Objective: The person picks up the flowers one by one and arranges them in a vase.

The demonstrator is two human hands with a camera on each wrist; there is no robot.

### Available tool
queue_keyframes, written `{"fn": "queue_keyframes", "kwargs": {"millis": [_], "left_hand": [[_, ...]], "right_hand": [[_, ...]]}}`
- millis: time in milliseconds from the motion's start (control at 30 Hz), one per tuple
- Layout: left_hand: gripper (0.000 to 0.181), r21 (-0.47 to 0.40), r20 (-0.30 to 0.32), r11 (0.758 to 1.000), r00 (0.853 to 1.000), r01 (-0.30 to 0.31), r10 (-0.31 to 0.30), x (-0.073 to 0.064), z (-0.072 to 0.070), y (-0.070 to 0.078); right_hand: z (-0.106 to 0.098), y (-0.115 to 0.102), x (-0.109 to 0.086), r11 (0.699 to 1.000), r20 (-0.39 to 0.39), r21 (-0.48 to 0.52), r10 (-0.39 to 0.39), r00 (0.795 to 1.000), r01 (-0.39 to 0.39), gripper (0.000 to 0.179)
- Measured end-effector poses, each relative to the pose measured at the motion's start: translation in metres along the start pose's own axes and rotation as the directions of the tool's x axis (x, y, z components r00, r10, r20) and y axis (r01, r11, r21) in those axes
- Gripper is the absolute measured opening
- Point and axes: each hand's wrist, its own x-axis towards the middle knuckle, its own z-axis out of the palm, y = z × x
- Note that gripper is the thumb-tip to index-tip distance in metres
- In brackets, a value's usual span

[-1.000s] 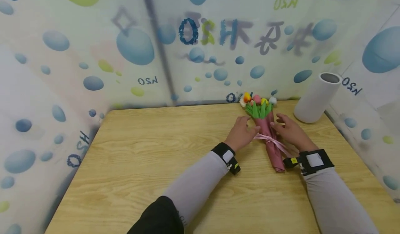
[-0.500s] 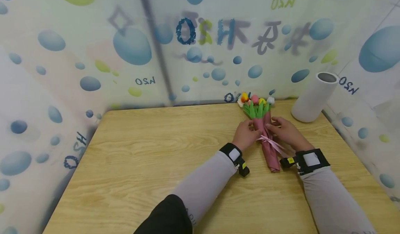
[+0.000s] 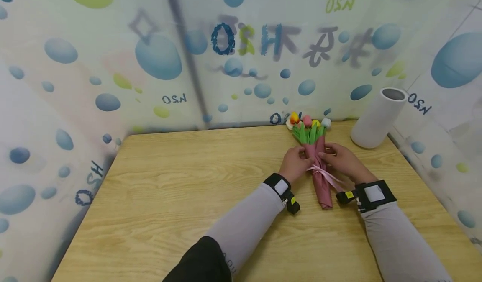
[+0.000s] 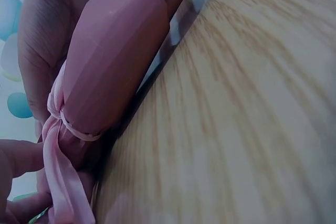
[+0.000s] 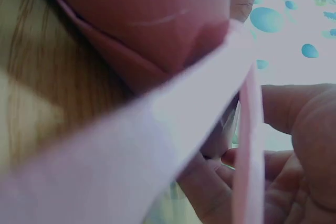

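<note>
Right of centre in the frame, two forearms in pale grey sleeves, with black straps (image 3: 375, 193) at the wrists, reach forward and angle in toward a wrapped bouquet (image 3: 321, 192). The left hand (image 3: 295, 163) curls thumb and fingers to pinch the wrapper's left side; the right hand (image 3: 343, 160) bends to pinch its right side, thumb forward, so both grips are nearly closed, with the slim bundle between them. The bouquet lies on the wooden table (image 3: 180, 190), slanting from its flowers (image 3: 308, 122) at the back edge down to a narrow end nearer the viewer. Its blooms are orange, pink, yellow and whitish above green leaves, its wrapper dusty rose, tied with a pale pink ribbon (image 3: 326, 173). A white vase (image 3: 376, 119) stands near, at the right. Only the head view takes in blooms and vase; the left wrist view adds the ribbon's small knot at the left of the frame, and the right wrist view a broad, blurred ribbon tail crossing from lower left.
</note>
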Motion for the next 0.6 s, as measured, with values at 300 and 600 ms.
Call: {"fn": "queue_keyframes", "kwargs": {"millis": [300, 600], "left_hand": [[0.048, -0.007, 0.011, 1.000, 1.000, -0.006, 0.006, -0.006, -0.009, -0.002], [0.049, -0.032, 0.031, 0.999, 1.000, 0.005, -0.004, -0.007, -0.015, -0.007]], "right_hand": [[0.004, -0.005, 0.000, 1.000, 0.020, 0.016, 0.011, 1.000, -0.011, 0.074], [0.010, -0.011, -0.001, 1.000, 0.027, 0.024, -0.009, 1.000, 0.008, 0.070]]}}
